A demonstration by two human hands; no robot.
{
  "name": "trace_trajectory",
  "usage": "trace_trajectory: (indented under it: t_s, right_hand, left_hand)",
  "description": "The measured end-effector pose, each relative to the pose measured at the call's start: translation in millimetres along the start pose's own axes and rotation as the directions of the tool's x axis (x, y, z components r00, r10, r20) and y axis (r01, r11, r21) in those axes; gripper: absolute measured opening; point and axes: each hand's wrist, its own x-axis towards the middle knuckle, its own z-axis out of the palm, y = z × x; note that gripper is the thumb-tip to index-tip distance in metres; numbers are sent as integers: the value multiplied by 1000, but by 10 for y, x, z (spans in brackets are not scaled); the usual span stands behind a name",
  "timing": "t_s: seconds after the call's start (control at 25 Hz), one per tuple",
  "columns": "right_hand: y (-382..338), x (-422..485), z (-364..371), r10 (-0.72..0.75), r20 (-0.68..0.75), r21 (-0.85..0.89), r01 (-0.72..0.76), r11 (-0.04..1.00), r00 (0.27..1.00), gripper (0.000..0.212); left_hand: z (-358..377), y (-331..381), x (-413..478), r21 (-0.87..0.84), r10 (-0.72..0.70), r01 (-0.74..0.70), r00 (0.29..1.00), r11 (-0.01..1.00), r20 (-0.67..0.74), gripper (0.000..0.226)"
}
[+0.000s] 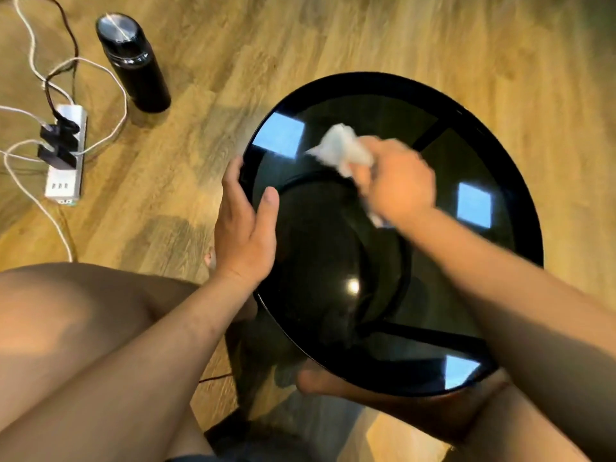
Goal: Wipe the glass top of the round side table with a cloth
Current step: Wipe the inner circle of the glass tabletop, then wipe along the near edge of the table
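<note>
My right hand [396,181] clutches the white cloth [343,148] on the round glass surface [373,108], toward 11 o'clock of its centre; my left hand [245,221] grips the rim at 9 o'clock, thumb on top

No text could be read anywhere. A small mark on the power strip [64,181] was too blurred to read.
</note>
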Motion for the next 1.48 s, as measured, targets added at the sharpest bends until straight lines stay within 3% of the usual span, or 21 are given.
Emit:
trace_trajectory:
  t_s: [0.04, 0.12, 0.2, 0.28, 0.44, 0.52, 0.6, 0.68, 0.76, 0.88, 1.04, 1.2, 1.36, 1.44, 1.48]
  right_hand:
    - [576, 44, -98, 169, -24, -54, -170, 984, 985, 40]
    - [1495, -26, -365, 527, 2, -115, -523, 844, 850, 52]
    - [1776, -6, -452, 662, -9, -87, -660, 746, 750, 57]
    - [1314, 240, -297, 597, -73, -3, -599, 801, 799, 47]
    - [-464, 639, 168, 170, -105, 45, -166, 985, 980, 38]
    - [-1133, 539, 223, -103, -45, 116, 107, 987, 994, 35]
    - [-1163, 671, 181, -189, -3, 148, 187, 971, 982, 37]
    - [-752, 1047, 97, -109, 6, 55, 109, 993, 994, 38]
    - [0, 1405, -96, 157, 10, -12, -157, 988, 988, 37]
    - [1411, 1306, -458, 505, 75, -215, -480, 850, 860, 35]
    - [2257, 20, -517, 608, 134, -101, -600, 794, 783, 28]
    - [1867, -1459, -375, 601, 106, -43, -601, 798, 792, 23]
    - [785, -2392, -247, 479, 284, -42, -488, 872, 831, 29]
    - [234, -2467, -199, 368, 350, 103, -426, 899, 861, 31]
    - [-4, -2413, -191, 287, 376, 272, -401, 875, 881, 27]
  left_hand:
    - [6, -3, -5, 6, -8, 8, 1000, 1000, 0, 61]
    - [14, -10, -1, 4, 17, -17, 1000, 1000, -15, 59]
    - [17, -9, 11, 5, 37, -37, 999, 999, -24, 59]
    - [22, 1, 4, 3, 31, -31, 999, 1000, -14, 58]
    - [-9, 46, -19, 12, -8, 8, 1000, 1000, -9, 66]
    - [-5, 61, -26, 18, 7, -6, 1000, 1000, -15, 72]
    - [-11, 43, -7, 30, 22, -22, 1000, 999, -15, 72]
    - [-14, 6, 16, 38, 21, -20, 1000, 999, -16, 71]
    - [-5, -14, -10, 47, 8, -7, 1000, 999, -10, 69]
    - [1, -17, 1, 44, -17, 17, 1000, 999, -4, 67]
    - [-9, -15, 20, 52, -18, 19, 1000, 998, -9, 69]
    - [0, 28, 12, 54, -22, 23, 999, 998, -27, 67]
    - [11, 86, -1, 74, -19, 21, 999, 997, -33, 60]
    - [-10, 153, -49, 94, -70, 72, 997, 993, -18, 58]
    - [-28, 197, -57, 114, -103, 105, 994, 988, -22, 57]
